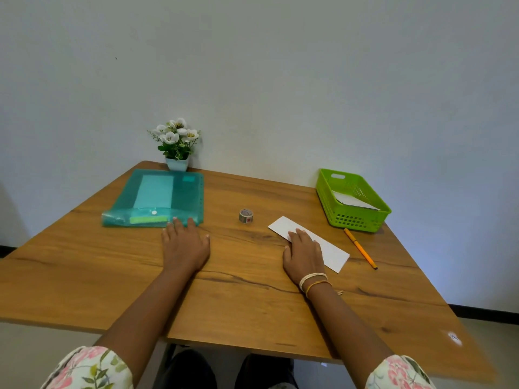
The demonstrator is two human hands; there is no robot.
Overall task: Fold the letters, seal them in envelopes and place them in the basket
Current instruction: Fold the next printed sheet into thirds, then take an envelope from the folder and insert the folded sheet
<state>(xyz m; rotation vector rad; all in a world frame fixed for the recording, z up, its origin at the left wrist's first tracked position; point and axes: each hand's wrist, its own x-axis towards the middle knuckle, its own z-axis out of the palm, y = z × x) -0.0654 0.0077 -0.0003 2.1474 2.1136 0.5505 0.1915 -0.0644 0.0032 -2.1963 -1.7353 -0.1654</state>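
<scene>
Right hand [304,252] flat, fingers straight, pressing white envelope [323,242] on table [238,276] | long axis far-left to near-right, toward pen [361,248] | left hand [185,244] flat, released, fingertips at green folder [157,197] | basket [354,217] beyond right hand, nearer it, holds white paper | tape roll [246,215] print unreadable.

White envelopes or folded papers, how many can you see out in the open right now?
2: one envelope flat on the table under the right hand, one white sheet inside the green basket. More may lie beneath it or in the teal folder.
</scene>
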